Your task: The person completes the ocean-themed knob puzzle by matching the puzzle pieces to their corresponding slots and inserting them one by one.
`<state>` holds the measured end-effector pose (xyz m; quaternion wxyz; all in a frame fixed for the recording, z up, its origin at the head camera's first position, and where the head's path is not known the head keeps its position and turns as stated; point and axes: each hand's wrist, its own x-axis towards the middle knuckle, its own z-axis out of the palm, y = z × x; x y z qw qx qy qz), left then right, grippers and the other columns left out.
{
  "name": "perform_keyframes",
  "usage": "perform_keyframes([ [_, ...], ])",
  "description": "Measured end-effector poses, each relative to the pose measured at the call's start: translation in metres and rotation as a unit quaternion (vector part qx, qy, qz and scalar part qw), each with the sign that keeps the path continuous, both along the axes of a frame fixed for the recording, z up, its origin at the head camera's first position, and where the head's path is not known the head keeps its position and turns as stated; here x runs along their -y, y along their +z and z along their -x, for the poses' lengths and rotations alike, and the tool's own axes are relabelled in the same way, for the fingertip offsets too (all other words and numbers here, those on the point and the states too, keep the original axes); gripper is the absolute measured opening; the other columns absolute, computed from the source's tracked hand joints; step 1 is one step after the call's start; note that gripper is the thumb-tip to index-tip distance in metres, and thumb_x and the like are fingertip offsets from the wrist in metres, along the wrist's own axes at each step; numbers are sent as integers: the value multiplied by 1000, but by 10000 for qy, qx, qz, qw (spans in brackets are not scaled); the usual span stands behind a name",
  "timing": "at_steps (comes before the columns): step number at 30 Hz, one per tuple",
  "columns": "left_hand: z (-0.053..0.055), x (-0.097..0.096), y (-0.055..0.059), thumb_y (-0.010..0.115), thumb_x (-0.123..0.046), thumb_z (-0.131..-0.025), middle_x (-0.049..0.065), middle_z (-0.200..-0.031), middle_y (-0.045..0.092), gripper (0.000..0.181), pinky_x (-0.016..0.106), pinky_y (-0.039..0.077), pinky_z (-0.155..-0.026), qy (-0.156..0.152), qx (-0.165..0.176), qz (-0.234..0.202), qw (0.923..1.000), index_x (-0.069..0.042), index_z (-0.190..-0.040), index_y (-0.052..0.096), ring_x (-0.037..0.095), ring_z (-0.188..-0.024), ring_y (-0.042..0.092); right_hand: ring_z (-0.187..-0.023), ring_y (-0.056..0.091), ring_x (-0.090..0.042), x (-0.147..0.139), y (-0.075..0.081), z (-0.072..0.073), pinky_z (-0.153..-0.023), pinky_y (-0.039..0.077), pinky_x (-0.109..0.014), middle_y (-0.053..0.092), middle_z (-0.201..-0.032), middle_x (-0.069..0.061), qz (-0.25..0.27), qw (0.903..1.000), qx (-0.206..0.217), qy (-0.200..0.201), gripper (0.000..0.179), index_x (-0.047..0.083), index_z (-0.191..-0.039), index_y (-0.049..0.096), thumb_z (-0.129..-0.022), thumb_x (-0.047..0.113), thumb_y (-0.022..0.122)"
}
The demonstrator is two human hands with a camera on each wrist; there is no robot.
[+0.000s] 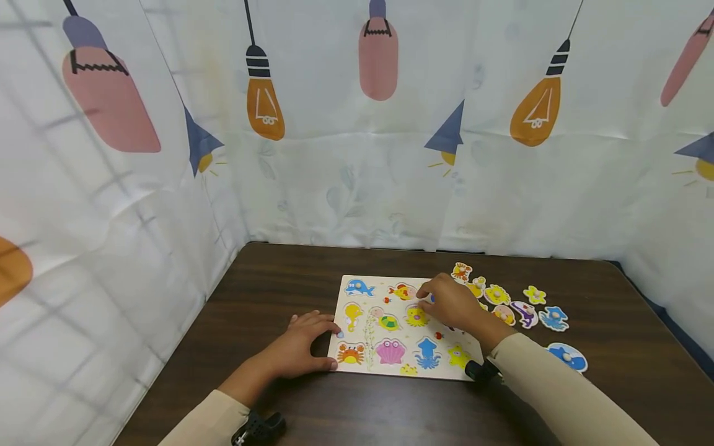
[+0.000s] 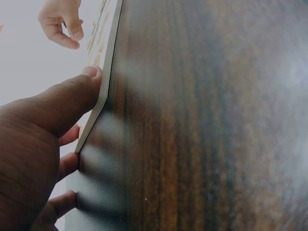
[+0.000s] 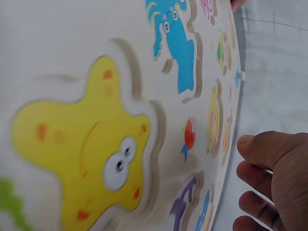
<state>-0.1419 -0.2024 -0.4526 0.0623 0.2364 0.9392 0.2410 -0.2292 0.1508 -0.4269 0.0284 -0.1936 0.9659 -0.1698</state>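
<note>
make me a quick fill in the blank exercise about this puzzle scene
The hand above the puzzle board's far side is the person's ____ hand.
On the board, the squid is coloured ____.
In the near row, the pink shell lies between the squid and the ____.

Missing words: right; blue; crab.

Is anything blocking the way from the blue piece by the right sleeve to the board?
Yes: in the head view, the right sleeve crosses the straight path from the blue piece to the board, with the right hand over it. The sleeve's height is unclear.
</note>
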Motion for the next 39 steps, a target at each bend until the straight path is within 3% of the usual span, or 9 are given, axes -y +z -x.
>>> perform_keyframes([
  [14, -2, 3, -6, 84, -50, -81, 7, -148, 53, 57, 78, 16, -109, -8, -30, -37, 10000, -25, -128, 64, 44, -144, 35, -115, 60, -29, -39, 0, -9, -84, 57, -49, 71, -112, -3, -1, 10000, -68, -39, 20, 17, -108, 80, -90, 27, 80],
  [19, -2, 3, -4, 84, -51, -81, 8, -148, 53, 59, 78, 15, -110, 14, 14, -25, 10000, -24, -129, 64, 44, -145, 35, -106, 62, -28, -54, 2, -12, -76, 58, -46, 69, -110, -6, 19, 9998, -35, -188, 21, 15, -107, 80, -89, 26, 81],
  [30, 1, 2, -1, 84, -51, -81, 8, -148, 53, 60, 78, 14, -110, -16, -17, -26, 10000, -23, -129, 64, 44, -145, 35, -106, 59, -30, -86, 5, -17, -79, 57, -53, 65, -114, -12, 31, 9990, 71, -444, 22, 17, -110, 79, -89, 26, 81],
  [34, 1, 2, -2, 84, -51, -81, 8, -148, 53, 59, 78, 14, -110, -17, -33, -21, 10000, -23, -129, 64, 43, -145, 35, -111, 60, -36, -99, 4, -20, -81, 57, -56, 66, -118, -17, 58, 9991, -97, -413, 20, 14, -107, 79, -88, 22, 82],
  [39, 2, 2, -3, 84, -51, -80, 7, -148, 53, 59, 78, 15, -110, -15, -60, -10, 10000, -24, -128, 64, 43, -145, 35, -108, 60, -36, -115, 4, -23, -75, 58, -51, 67, -116, -17, 147, 9989, -207, -386, 17, 12, -104, 80, -90, 21, 79],
])
